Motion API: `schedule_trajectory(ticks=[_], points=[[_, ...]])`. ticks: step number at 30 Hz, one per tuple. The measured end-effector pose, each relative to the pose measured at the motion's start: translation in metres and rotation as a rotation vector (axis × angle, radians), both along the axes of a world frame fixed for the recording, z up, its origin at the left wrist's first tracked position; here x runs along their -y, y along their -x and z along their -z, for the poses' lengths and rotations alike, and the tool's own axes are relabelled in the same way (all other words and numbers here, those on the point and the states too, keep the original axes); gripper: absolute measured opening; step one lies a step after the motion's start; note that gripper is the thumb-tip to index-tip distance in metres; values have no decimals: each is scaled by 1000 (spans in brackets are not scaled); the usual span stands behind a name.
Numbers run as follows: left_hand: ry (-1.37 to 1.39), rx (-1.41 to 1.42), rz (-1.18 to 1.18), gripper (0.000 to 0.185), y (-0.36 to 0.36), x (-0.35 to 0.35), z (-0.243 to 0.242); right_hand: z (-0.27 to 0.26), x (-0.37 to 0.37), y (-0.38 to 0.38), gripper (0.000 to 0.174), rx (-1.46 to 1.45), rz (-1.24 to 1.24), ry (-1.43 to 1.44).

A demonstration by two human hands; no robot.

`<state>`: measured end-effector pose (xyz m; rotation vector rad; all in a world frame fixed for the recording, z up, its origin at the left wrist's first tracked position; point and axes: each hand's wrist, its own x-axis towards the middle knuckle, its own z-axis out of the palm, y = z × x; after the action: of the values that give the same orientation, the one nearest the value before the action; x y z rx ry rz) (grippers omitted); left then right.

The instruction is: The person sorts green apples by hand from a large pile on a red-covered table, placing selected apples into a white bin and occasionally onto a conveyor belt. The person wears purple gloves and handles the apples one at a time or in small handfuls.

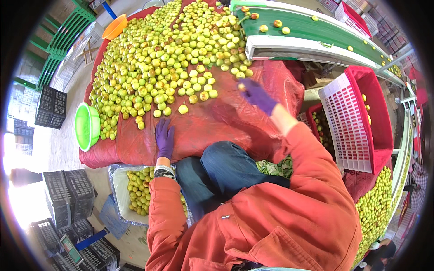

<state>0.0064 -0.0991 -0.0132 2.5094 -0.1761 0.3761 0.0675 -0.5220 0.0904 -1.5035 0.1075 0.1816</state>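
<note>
A large heap of green-yellow jujubes (162,64), some with brown patches, spreads over a red plastic cover (210,125). My left hand (164,139), in a purple glove, rests flat on that cover at the heap's near edge, holding nothing. Over the cover's right part is my right hand (256,96), also gloved in purple and blurred. One jujube (241,87) shows at its fingertips. A few loose jujubes lie between the two hands, nearer the heap.
At the upper right runs a green conveyor belt (305,28) carrying scattered jujubes. A red-lined white crate (349,118) stands tilted at right. Left are a green basin (87,127) and an orange basin (115,27). A lined crate (122,193) of jujubes sits beside my legs.
</note>
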Motion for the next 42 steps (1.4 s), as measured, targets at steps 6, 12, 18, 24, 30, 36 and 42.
schedule_trajectory(ticks=[6, 12, 18, 24, 30, 36, 42], points=[[-77, -11, 49, 40, 0, -15, 10, -98, 129, 69, 35, 307, 103, 71], [-120, 2, 56, 40, -10, -30, 28, -137, 182, 103, 36, 389, 281, 108], [-96, -34, 56, 40, -3, -23, 16, -92, 318, 108, 47, 688, 483, -891], [-122, -2, 14, 39, -1, -18, 10, -15, 218, 50, 30, 264, 97, -484], [-27, -5, -25, 36, 4, -15, 0, 74, 94, -32, 54, 117, 228, -101], [45, -82, -101, 43, 16, -12, -15, 170, 88, -169, 51, 417, 331, 299], [261, -57, -72, 48, 2, 17, -24, 219, 136, -258, 54, 562, 388, 744]])
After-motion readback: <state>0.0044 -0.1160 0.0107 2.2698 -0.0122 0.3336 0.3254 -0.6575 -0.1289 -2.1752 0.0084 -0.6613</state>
